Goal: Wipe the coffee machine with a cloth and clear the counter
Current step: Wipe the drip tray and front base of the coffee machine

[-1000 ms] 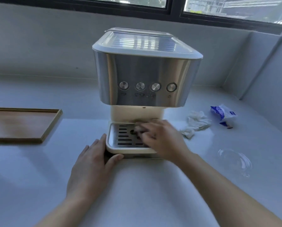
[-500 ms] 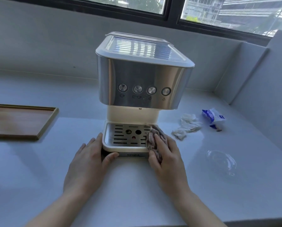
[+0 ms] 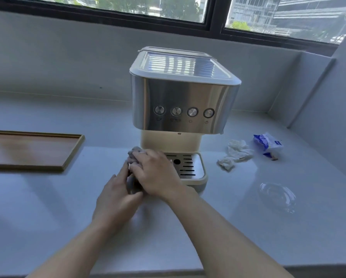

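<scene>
cloth: my right hand (image 3: 156,173) has swung the cloth (image 3: 133,155) from the drip tray's (image 3: 190,167) right edge over to its left corner, fingers bunched around it
left hand (image 3: 116,199): stays flat against the coffee machine (image 3: 184,101) base, fingers together
meaning: tray nearly wiped; tissue (image 3: 235,153), wrapper (image 3: 268,144), clear lid (image 3: 276,195) are left on the desk (image 3: 47,217)
hidden: tray's left half sits under my hands

A coffee machine (image 3: 183,109) is seen in the middle of the frame on a white counter (image 3: 47,207). A cloth (image 3: 133,155) is pressed on the left side of its drip tray (image 3: 196,169) by the right hand (image 3: 156,173). The left hand (image 3: 116,199) is laid just below it. A wooden tray (image 3: 31,150) is seen at the left. Crumpled tissue (image 3: 235,153), a blue packet (image 3: 268,145) and a clear lid (image 3: 277,195) are seen at the right.
</scene>
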A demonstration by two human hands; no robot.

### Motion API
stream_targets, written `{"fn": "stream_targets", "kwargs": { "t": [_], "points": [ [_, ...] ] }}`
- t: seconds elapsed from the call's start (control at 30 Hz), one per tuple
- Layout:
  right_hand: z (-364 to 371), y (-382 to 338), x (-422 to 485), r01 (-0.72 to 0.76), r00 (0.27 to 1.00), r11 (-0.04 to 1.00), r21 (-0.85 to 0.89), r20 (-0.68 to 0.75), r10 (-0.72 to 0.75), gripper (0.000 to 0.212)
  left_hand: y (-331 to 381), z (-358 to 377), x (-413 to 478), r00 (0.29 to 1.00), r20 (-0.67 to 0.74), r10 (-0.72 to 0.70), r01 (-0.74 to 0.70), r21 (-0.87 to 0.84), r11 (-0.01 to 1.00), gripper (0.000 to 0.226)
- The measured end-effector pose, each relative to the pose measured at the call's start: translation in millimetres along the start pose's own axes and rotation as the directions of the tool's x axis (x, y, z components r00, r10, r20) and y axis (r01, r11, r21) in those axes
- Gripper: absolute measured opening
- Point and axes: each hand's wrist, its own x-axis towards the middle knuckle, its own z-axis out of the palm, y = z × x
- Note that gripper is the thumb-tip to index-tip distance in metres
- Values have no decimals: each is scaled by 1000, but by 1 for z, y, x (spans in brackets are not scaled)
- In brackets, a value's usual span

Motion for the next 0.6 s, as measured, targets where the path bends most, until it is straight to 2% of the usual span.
{"fn": "stream_targets", "kwargs": {
  "t": [0.07,0.1,0.17,0.23,0.27,0.33,0.4,0.43,0.53,0.6],
  "points": [
    [-22,10,-15,40,998,994,106,40,-44,51,-5,-6,0,999,29,-40,45,-175,984,103],
    [-31,20,-25,45,999,986,161,-1,-46,54,-8,-8,0,998,32,-47,54,-277,959,106],
    [-36,43,-50,18,983,967,254,-181,29,40,-9,-8,-2,1000,-3,1,-2,-363,932,97],
    [-26,62,-70,-122,936,965,232,-295,190,35,-2,-2,0,994,-64,87,-99,-229,968,83],
    [-17,66,-76,-164,919,972,167,-332,212,36,4,2,3,988,-92,127,-139,-129,982,80],
    [2,73,-81,-132,916,991,15,-379,128,37,21,9,15,968,-99,229,-224,62,973,80],
    [9,78,-81,-111,920,991,-73,-384,75,37,34,17,29,931,-17,364,-343,298,891,76],
    [9,80,-80,-125,919,989,-84,-385,83,37,36,20,36,911,17,413,-388,376,841,65],
    [8,82,-78,-164,922,985,-58,-364,132,37,30,16,41,872,15,489,-464,341,817,34],
    [8,82,-77,-168,922,985,-49,-363,139,37,19,11,35,874,-42,484,-460,249,852,35]
  ]
}}
